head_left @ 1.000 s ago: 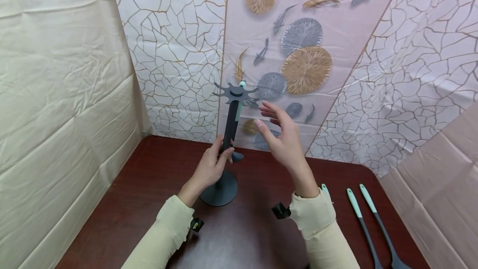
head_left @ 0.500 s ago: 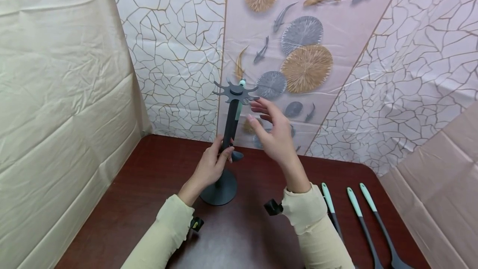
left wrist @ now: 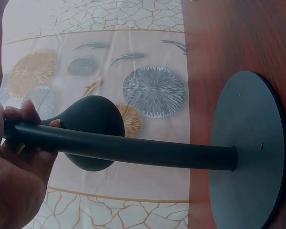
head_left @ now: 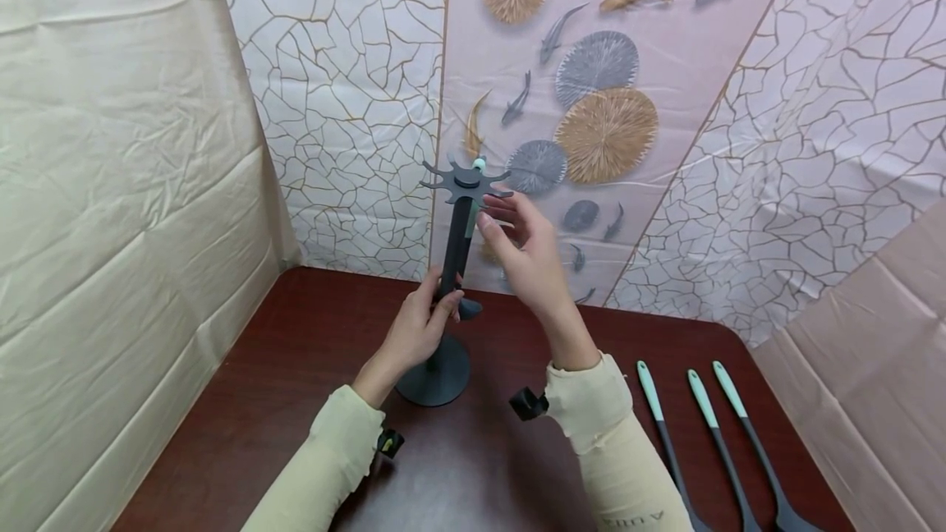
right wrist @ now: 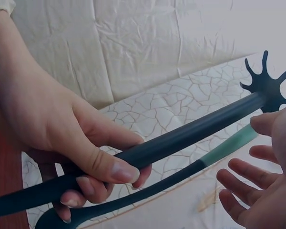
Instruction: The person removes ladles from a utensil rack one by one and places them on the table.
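Observation:
A dark utensil stand (head_left: 456,249) has a round base (head_left: 436,380) on the table and a hooked, star-shaped top (head_left: 467,182). My left hand (head_left: 411,333) grips its pole at mid-height, thumb in front. From the top hangs a kitchen spoon or ladle with a mint handle (right wrist: 231,147); its dark rounded bowl (left wrist: 93,112) shows behind the pole in the left wrist view. My right hand (head_left: 528,257) is just right of that handle, under the hooks, fingers loosely bent and apart. In the right wrist view a gap shows between these fingers and the handle.
Three long utensils with mint handles lie on the right of the brown table (head_left: 296,368): a left one (head_left: 650,392), a middle one (head_left: 703,399) and a right one (head_left: 730,388). Patterned cloth (head_left: 355,105) hangs behind, with plain cloth (head_left: 126,187) on the left.
My right hand has moved left toward the hanging utensil's mint handle, its fingers drawing in slightly. My left hand and the stand have stayed in place.

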A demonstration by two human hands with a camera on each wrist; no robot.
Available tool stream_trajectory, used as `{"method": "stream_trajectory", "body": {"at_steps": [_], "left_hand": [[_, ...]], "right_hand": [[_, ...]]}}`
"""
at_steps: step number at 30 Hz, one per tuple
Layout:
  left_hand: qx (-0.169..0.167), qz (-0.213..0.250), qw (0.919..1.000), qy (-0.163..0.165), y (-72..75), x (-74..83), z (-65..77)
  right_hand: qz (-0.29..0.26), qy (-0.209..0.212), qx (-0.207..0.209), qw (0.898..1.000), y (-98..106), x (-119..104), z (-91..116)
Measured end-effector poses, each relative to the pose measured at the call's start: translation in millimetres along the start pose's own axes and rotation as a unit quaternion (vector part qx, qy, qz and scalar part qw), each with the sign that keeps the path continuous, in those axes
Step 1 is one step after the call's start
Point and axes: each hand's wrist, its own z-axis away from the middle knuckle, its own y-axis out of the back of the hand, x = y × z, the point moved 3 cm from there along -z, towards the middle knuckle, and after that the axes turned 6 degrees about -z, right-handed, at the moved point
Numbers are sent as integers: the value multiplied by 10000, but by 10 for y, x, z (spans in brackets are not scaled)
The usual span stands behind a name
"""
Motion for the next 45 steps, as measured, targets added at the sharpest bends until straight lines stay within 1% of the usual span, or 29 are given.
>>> {"method": "stream_trajectory", "body": {"at_steps": [5, 12, 20, 26, 30, 39, 45], "left_hand": [[-22, 14, 10000, -32, -1, 10, -2], [-1, 14, 9999, -122, 4, 37, -4], [0, 41, 10000, -61, 12, 23, -6], [-24, 106, 9999, -122, -5, -8, -5], [30, 80, 9998, -165, 3, -7, -8], [114, 52, 9998, -166, 6, 1, -2], [84, 88, 9999, -66, -6, -2, -4]], "right_hand": [[-268, -35, 98, 9996, -21, 49, -50], [-550, -153, 46, 9984, -74, 79, -77], [-467, -127, 68, 9988, -147, 80, -104], [-304, -275, 118, 9991, -126, 131, -92], [-178, -262, 68, 9995, -107, 179, -91], [-580, -142, -54, 9982, -87, 244, -90], [-653, -69, -144, 9977, -69, 244, -76]]}}
